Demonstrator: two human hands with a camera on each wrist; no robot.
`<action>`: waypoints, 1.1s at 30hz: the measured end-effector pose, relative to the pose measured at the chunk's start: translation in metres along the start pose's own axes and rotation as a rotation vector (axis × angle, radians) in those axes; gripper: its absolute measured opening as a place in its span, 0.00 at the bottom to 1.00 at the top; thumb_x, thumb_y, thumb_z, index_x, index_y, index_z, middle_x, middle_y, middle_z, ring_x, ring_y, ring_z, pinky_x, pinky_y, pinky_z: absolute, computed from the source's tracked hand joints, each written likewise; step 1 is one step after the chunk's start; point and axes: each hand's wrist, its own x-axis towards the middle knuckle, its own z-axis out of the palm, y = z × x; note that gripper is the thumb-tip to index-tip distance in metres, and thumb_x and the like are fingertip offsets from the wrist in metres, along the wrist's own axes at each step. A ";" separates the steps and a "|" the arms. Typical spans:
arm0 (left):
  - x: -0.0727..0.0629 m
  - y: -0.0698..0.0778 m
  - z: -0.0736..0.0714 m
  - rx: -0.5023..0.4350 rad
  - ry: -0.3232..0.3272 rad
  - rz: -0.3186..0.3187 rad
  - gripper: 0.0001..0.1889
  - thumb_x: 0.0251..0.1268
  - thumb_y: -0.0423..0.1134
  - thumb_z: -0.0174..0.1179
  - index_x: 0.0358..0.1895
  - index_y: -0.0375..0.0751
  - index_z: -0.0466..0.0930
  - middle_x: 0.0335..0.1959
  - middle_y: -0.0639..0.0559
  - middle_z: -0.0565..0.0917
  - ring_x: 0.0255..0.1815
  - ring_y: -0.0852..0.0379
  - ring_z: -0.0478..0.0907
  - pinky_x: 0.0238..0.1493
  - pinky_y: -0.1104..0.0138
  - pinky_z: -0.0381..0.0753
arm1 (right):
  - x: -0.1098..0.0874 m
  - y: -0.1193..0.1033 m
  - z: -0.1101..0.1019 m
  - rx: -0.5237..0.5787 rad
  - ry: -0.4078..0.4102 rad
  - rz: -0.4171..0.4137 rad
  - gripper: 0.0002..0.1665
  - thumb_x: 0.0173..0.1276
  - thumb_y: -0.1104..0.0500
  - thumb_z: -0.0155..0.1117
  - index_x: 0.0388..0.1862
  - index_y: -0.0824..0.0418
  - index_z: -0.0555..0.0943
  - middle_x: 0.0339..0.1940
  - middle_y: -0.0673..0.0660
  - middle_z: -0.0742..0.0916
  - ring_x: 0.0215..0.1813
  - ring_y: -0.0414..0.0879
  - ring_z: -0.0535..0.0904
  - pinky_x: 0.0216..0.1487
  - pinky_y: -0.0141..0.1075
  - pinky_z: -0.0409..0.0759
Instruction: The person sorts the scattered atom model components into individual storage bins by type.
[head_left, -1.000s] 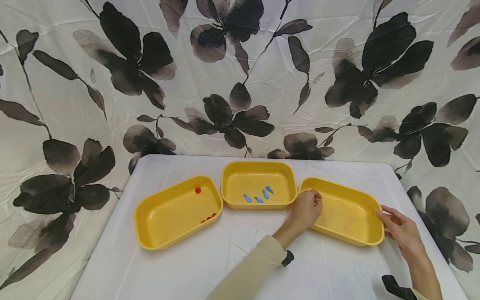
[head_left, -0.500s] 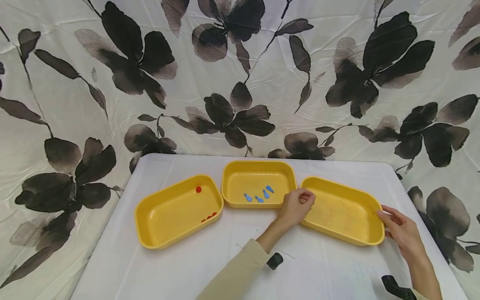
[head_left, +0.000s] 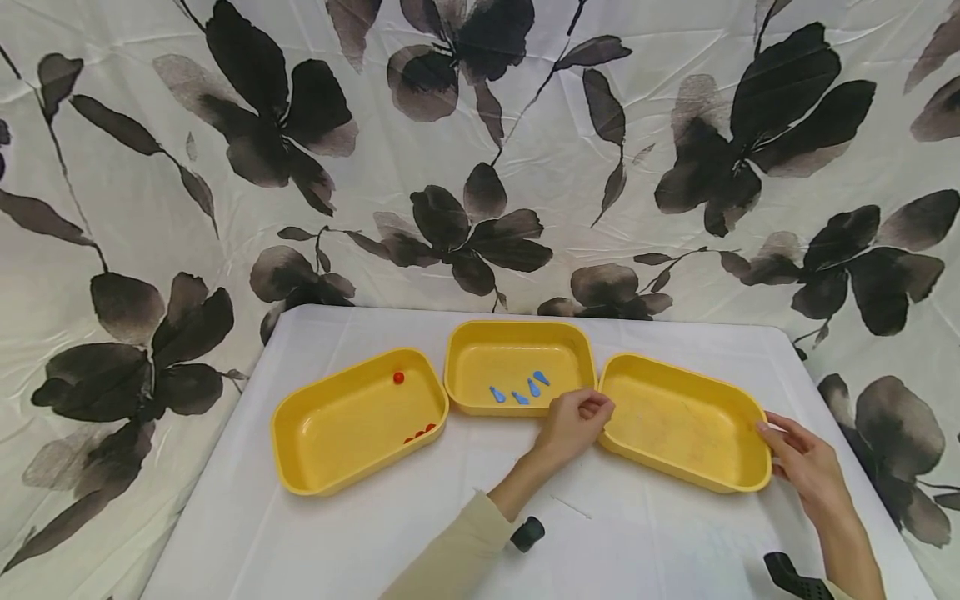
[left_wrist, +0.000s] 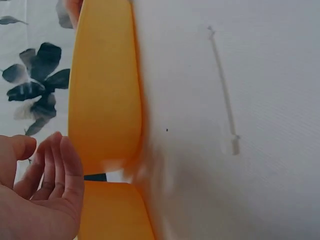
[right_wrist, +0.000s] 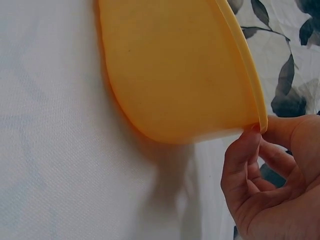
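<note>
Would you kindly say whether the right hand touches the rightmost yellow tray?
Touching: the right wrist view shows the right hand pinching the rightmost tray by its rim.

Behind the white table (head_left: 300, 542) hangs a pale cloth (head_left: 562, 158) (faintly creased), printed with dark flowers (head_left: 438, 221).

Soft, even light, brightest in the head view; both wrist views are dimmer and greyer.
Seen from the head, faint glints mark the left-hand yellow plastic tray (head_left: 337, 442), between seven and eight o'clock. Diffuse shadows dull the white tablecloth (right_wrist: 50, 150) at five o'clock from the left wrist, six from the right; the right-hand yellow plastic tray (right_wrist: 175, 75) smears along its lower edge in both.
</note>
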 end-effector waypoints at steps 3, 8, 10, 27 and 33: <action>-0.005 -0.003 -0.005 0.020 -0.018 0.018 0.08 0.73 0.37 0.64 0.42 0.35 0.87 0.30 0.56 0.84 0.29 0.72 0.75 0.35 0.78 0.78 | 0.000 0.000 0.001 0.001 0.000 0.002 0.49 0.76 0.33 0.54 0.82 0.62 0.60 0.73 0.68 0.71 0.40 0.35 0.76 0.39 0.24 0.81; -0.015 -0.009 -0.011 0.042 -0.056 0.037 0.09 0.74 0.39 0.63 0.42 0.36 0.87 0.30 0.58 0.84 0.30 0.72 0.74 0.35 0.77 0.78 | 0.000 0.001 0.001 0.005 0.003 0.002 0.49 0.75 0.33 0.55 0.82 0.62 0.60 0.73 0.68 0.71 0.39 0.34 0.76 0.39 0.24 0.81; -0.019 -0.011 -0.012 0.047 -0.069 0.042 0.09 0.74 0.39 0.63 0.42 0.36 0.87 0.30 0.58 0.84 0.31 0.72 0.74 0.35 0.77 0.78 | 0.000 0.001 0.001 0.005 0.004 0.002 0.49 0.75 0.33 0.55 0.82 0.62 0.60 0.73 0.68 0.71 0.39 0.34 0.76 0.39 0.24 0.81; -0.048 -0.027 -0.018 0.095 -0.226 0.054 0.04 0.70 0.34 0.65 0.38 0.37 0.87 0.26 0.62 0.80 0.29 0.72 0.74 0.34 0.77 0.78 | 0.000 0.001 -0.001 0.004 -0.013 0.007 0.49 0.75 0.33 0.54 0.82 0.62 0.59 0.72 0.68 0.71 0.40 0.34 0.76 0.40 0.23 0.81; -0.054 -0.033 -0.020 0.159 -0.310 0.052 0.02 0.69 0.33 0.66 0.36 0.39 0.87 0.25 0.63 0.79 0.28 0.73 0.72 0.34 0.79 0.76 | 0.000 0.001 -0.001 0.003 -0.009 0.005 0.50 0.75 0.32 0.54 0.82 0.62 0.59 0.73 0.68 0.71 0.39 0.34 0.76 0.39 0.23 0.82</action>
